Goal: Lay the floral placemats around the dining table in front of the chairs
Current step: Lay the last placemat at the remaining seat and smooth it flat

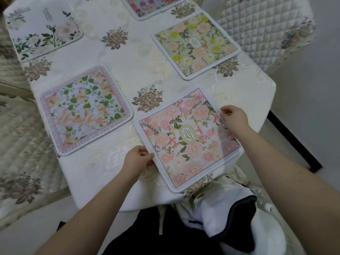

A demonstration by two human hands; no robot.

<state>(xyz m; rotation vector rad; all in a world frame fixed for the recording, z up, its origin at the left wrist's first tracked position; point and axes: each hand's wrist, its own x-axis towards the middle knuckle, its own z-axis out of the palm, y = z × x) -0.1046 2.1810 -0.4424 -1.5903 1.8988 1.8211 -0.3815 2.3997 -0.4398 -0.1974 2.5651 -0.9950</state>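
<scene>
Laid flat on the table (139, 57): white mat (44, 28), green mat (85, 110), yellow mat (196, 46), and a far mat (150, 6), partly cut off. Pink mat (187, 137): at the near edge, askew, overhanging, pinched at opposite edges by left hand (138, 159) and right hand (232, 116). Left, by my judgement: squaring this one; further places unseen.

Five placemats (187, 138) on table (132, 57)

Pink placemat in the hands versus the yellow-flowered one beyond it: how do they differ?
The pink placemat is pinched at its edges by the left hand and right hand, overhanging the table's near edge; the yellow-flowered placemat lies untouched, fully on the table. Pink blooms versus yellow and peach. Both have an oval emblem.
</scene>
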